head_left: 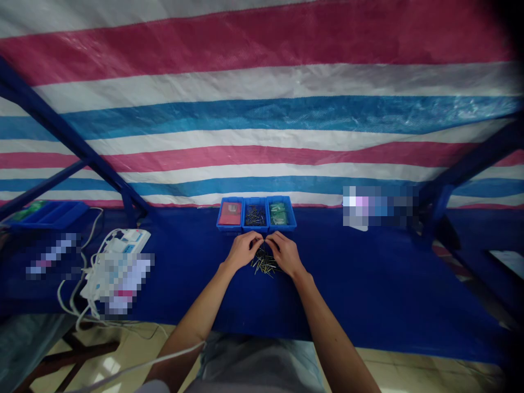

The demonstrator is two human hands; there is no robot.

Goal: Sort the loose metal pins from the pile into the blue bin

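Observation:
My left hand [241,251] and my right hand [284,254] meet over the blue table, fingertips pinched and almost touching. Whatever sits between those fingertips is too small to make out. Right below them lies a loose pile of thin metal pieces [265,264], like long screws or nails, some dark and some brassy. Just beyond my hands stand three joined blue bins: the left bin [230,227] has a red packet [230,214] in it. Similar dark metal pieces [255,214] fill the middle bin, and green-and-white packets [280,214] lie in the right one.
White power strips [130,240] with tangled cables [84,281] lie on the left of the blue table [360,289]. A blue tray [55,214] stands at the far left. Blue metal posts flank the table, and a striped tarp [262,158] hangs behind. Some items are blurred out.

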